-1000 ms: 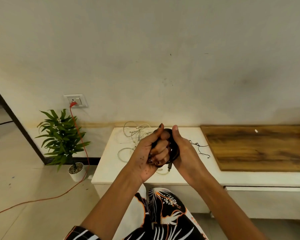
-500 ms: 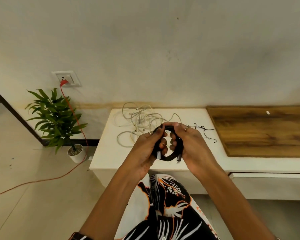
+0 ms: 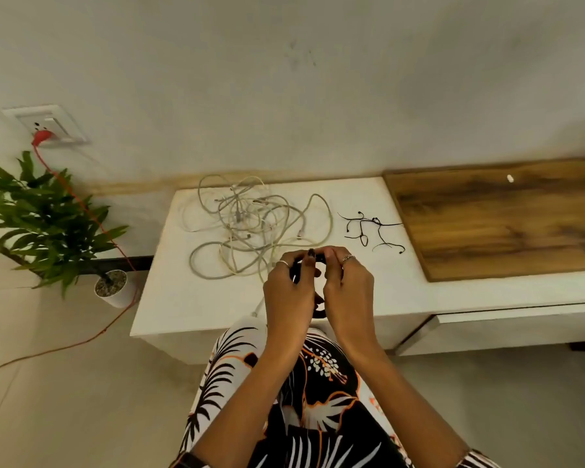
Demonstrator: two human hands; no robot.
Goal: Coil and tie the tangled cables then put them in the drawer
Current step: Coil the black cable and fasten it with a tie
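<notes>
left hand [image 3: 289, 292], right hand [image 3: 347, 292] gripping black cable [image 3: 319, 312] at frame centre | above white cabinet top [image 3: 183, 298] front edge | white cable tangle [image 3: 247, 224] behind

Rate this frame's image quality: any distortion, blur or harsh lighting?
Head view: strong wide-angle bending curves the white cabinet and wooden panel; light is soft and even, without glare; white cables and thin black ties read clearly; both hands hide most of the black cable, left hand, right hand.
</notes>
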